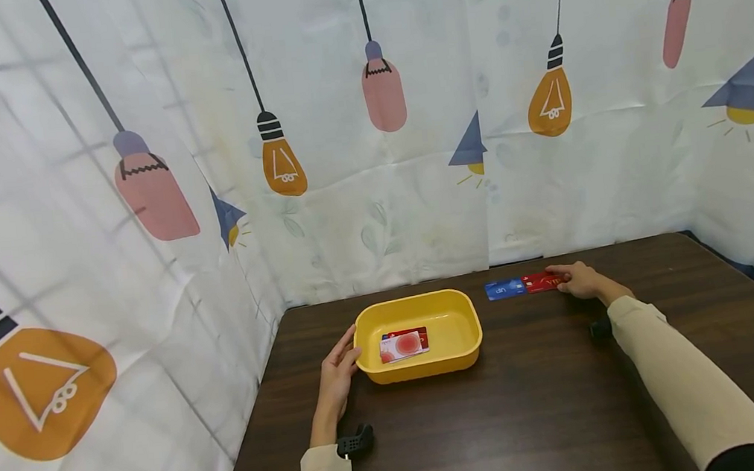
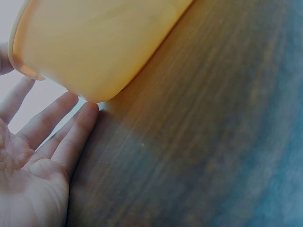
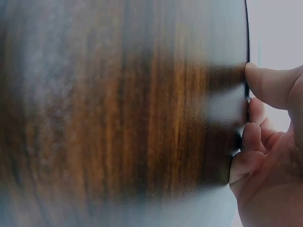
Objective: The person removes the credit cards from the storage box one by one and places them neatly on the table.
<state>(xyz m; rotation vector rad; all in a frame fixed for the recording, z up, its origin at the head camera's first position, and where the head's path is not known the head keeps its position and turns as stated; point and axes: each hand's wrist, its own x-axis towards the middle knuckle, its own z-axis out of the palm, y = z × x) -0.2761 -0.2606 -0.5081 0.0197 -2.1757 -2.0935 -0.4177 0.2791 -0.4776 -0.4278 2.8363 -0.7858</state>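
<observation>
A yellow plastic basin stands toward the left of the table. My left hand touches its left end, with straight fingers against the outer wall in the left wrist view. Inside lie a few overlapping cards, the top one a white-and-pink card with a red one partly under it. Near the back edge, a blue card lies flat beside a red card. My right hand holds the red card's right part between thumb and fingers; the right wrist view shows curled fingers at the tabletop, the card out of sight.
The dark wooden table ends at a white curtain printed with lamps and bulbs, at the back and sides. A black wrist device sits on my left wrist, another on my right.
</observation>
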